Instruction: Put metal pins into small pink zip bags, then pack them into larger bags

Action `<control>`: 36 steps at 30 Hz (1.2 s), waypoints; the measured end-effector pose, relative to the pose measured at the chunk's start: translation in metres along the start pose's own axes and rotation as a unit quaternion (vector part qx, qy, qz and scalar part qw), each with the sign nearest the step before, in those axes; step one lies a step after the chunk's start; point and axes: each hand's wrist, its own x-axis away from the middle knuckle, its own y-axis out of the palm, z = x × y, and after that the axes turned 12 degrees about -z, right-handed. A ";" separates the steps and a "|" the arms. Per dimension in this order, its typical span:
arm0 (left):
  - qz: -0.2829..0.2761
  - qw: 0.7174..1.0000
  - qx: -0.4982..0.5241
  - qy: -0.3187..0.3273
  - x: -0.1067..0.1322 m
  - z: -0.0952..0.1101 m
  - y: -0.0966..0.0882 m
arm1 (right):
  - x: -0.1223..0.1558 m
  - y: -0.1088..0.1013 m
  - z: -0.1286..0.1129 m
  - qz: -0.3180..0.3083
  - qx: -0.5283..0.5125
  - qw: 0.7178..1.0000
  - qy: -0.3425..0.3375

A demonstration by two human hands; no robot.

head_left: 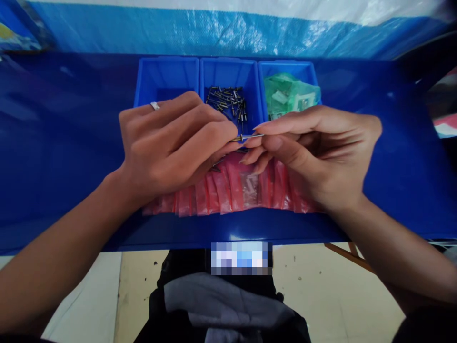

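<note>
My left hand (174, 143), a ring on one finger, and my right hand (314, 147) meet above the blue table. Between their fingertips they pinch a small metal rivet (246, 137), held level. Both hands are closed in a pinch around it. Under the hands lies a row of pink plastic bags (228, 190), partly hidden by my fingers. More dark rivets (228, 101) lie loose in the middle blue bin (228, 71) just behind the fingertips.
Three blue bins stand side by side at the back: the left bin (164, 76) looks bare, the right bin (287, 69) holds green bags (291, 95). The table's front edge (228, 238) is close to my body. A blue tarp (228, 33) hangs behind.
</note>
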 end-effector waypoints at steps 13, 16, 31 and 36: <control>0.089 0.971 -0.223 0.021 0.002 -0.019 0.006 | -0.001 -0.006 0.003 -0.041 0.109 0.993 -0.006; 0.078 0.969 -0.235 0.026 0.001 -0.025 0.006 | 0.001 -0.013 0.007 -0.101 0.349 0.925 -0.109; 0.015 0.972 -0.219 0.088 0.006 -0.034 0.014 | 0.006 -0.009 0.022 -0.237 0.605 0.752 -0.111; 0.026 0.976 -0.202 0.076 0.005 -0.032 0.014 | 0.006 -0.008 0.021 -0.166 0.555 0.780 -0.236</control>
